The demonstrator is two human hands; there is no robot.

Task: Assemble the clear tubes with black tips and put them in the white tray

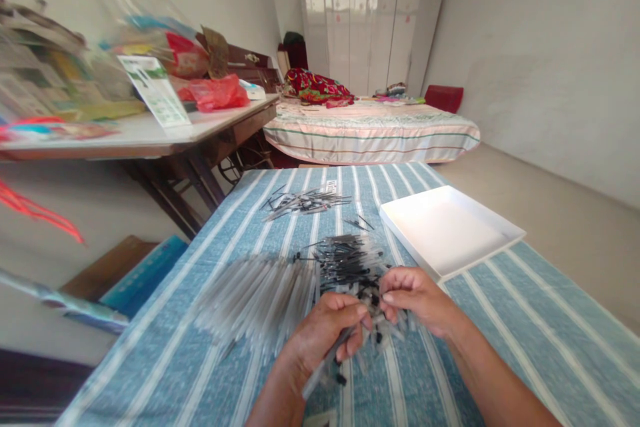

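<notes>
My left hand (334,325) is closed around a translucent grey pen barrel (320,373), which slants down toward my wrist. Close beside it, my right hand (413,297) pinches thumb against fingers over the small parts; what is between them is too small to make out. Under and behind both hands lies a pile of small black and clear pen parts (373,290). A heap of slim black pieces (343,257) sits just beyond. To the left, many translucent pen barrels (260,300) lie side by side in a broad row.
Farther back on the striped blue tablecloth (165,320) lies a loose heap of thin grey and black sticks (305,202). A shallow white box (453,230) stands at the right. A cluttered side table (210,123) is at left, with a bed (370,133) behind.
</notes>
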